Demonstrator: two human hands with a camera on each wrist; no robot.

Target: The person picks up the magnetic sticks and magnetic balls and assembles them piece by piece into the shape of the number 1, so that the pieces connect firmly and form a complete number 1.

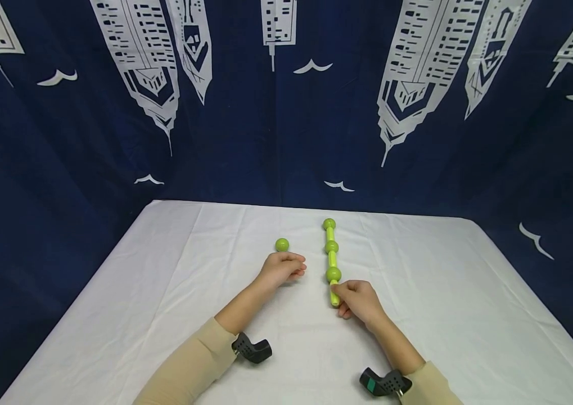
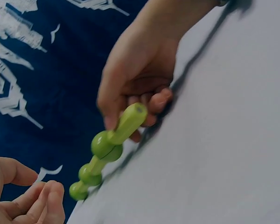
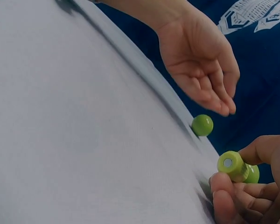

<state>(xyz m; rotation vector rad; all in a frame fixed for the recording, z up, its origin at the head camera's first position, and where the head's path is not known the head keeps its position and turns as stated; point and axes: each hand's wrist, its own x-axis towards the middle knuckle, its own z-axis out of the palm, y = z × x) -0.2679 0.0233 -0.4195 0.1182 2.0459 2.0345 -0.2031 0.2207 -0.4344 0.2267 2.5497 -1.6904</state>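
A chain of green balls joined by lighter green rods (image 1: 331, 247) stretches away over the cloth. My right hand (image 1: 362, 302) pinches its nearest rod (image 1: 334, 298) between thumb and fingers. In the right wrist view that rod's end (image 3: 227, 163) shows a round grey disc, likely a magnet or metal insert. A loose green ball (image 1: 282, 244) sits on the cloth just beyond my left hand (image 1: 281, 269). The left hand hovers with loosely bent fingers and nothing between them. In the right wrist view the ball (image 3: 202, 125) is apart from its fingertips.
A white cloth (image 1: 205, 247) covers the table. Behind it hangs a dark blue curtain (image 1: 276, 129) printed with white towers and birds. Black wrist cameras (image 1: 253, 349) sit at both cuffs of the beige sleeves (image 1: 190, 360).
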